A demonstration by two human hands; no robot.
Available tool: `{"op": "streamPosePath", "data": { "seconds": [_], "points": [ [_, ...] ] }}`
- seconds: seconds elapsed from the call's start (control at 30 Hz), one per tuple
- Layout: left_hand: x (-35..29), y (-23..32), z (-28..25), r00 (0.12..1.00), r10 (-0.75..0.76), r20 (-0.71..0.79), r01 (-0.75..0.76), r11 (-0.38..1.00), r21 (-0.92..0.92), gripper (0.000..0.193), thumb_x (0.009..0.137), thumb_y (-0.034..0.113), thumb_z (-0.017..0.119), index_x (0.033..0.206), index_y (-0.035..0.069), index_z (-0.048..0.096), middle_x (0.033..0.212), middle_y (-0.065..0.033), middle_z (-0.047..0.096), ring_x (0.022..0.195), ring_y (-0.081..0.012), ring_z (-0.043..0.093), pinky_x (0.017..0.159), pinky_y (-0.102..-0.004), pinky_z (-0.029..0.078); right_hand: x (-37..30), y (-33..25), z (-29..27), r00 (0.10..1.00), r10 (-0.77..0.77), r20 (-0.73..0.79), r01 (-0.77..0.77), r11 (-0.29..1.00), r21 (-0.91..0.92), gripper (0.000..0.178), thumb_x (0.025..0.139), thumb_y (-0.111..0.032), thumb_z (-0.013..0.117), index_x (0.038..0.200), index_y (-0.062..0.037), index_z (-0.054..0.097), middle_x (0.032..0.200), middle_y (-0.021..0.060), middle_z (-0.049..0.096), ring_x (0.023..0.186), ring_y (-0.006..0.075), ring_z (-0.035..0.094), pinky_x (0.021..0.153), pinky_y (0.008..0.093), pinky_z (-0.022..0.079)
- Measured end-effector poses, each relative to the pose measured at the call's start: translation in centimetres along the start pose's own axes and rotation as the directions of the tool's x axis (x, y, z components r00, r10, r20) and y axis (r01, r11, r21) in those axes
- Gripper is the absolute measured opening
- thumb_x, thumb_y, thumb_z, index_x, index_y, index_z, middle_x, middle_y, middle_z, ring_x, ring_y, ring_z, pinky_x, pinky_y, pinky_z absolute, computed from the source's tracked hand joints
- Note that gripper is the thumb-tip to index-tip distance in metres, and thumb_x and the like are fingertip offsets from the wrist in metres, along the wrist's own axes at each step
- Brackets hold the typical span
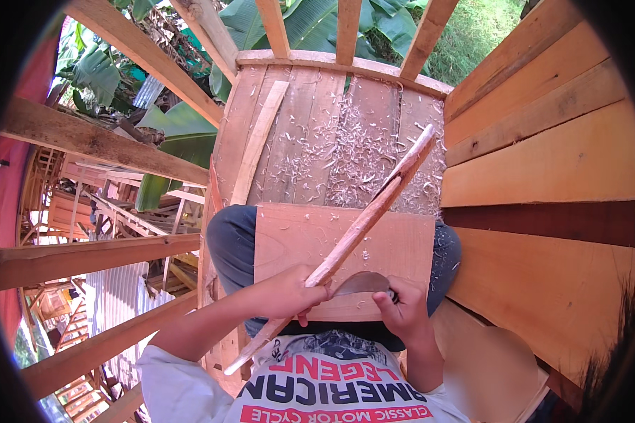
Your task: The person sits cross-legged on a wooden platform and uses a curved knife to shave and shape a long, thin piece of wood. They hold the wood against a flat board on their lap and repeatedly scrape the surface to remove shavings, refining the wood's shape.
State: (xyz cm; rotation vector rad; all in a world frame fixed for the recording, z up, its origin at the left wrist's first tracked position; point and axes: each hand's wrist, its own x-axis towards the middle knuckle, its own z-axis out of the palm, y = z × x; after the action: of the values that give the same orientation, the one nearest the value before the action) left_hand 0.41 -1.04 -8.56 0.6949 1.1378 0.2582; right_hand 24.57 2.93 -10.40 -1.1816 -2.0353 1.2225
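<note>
My left hand (293, 292) is wrapped round a long, pale reddish wooden stick (353, 240). The stick slants from beside my shirt at the lower left to the upper right. Bark-like dark edges and a split show near its far end. In my right hand (407, 308) is a knife (360, 283) with a broad curved blade, and my fingers hide most of its handle. Its blade points left, close beside the stick and my left fingers; whether it touches the wood I cannot tell. Beneath both lies a flat wooden board (402, 257) across my lap, with a few shavings on it.
Curled shavings (360, 148) cover much of the plank floor ahead. A narrow wooden strip (261, 141) lies there on the left. Slatted rails (99, 254) border the left side, and a plank wall (543, 162) closes the right. Large green leaves (310, 32) hang beyond the far rail.
</note>
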Motion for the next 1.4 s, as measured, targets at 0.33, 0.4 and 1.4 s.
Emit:
{"op": "streamPosePath", "data": {
  "seconds": [0.33,0.4,1.4],
  "points": [
    [-2.2,-5.1,2.9,0.981,-0.092,0.173,0.151,0.917,-0.369,0.027,0.094,0.027,0.051,0.079,0.005,0.045,0.060,-0.0007,0.044,0.051,-0.0106,0.048,0.048,-0.0295,0.051,-0.1,-0.8,1.4,0.966,0.149,0.211,-0.090,0.960,-0.265,0.039,0.081,-0.036,0.069,0.066,-0.0002,0.062,0.060,0.0195,0.057,0.055,0.0357,0.059,0.049,0.0398,0.044],
    [-3.1,-6.5,3.2,0.967,-0.156,0.203,0.233,0.866,-0.443,0.030,0.095,0.029,0.051,0.078,0.006,0.046,0.060,-0.0006,0.043,0.050,-0.0106,0.047,0.048,-0.0295,0.050,-0.2,-1.2,2.4,0.959,0.110,0.260,-0.031,0.956,-0.293,0.045,0.082,-0.042,0.066,0.063,-0.0013,0.061,0.057,0.0179,0.058,0.052,0.0341,0.059,0.048,0.0395,0.045],
    [-5.1,-9.4,2.1,0.993,-0.114,-0.041,0.110,0.990,-0.088,0.043,0.094,0.037,0.052,0.113,-0.002,0.053,0.087,-0.0178,0.063,0.078,-0.0224,0.062,0.071,-0.0347,0.048,-0.1,-4.0,4.2,0.896,0.232,0.378,-0.024,0.877,-0.480,0.054,0.081,-0.051,0.063,0.060,-0.0016,0.062,0.054,0.0157,0.058,0.047,0.0301,0.059,0.046,0.0372,0.046]
  ]
}}
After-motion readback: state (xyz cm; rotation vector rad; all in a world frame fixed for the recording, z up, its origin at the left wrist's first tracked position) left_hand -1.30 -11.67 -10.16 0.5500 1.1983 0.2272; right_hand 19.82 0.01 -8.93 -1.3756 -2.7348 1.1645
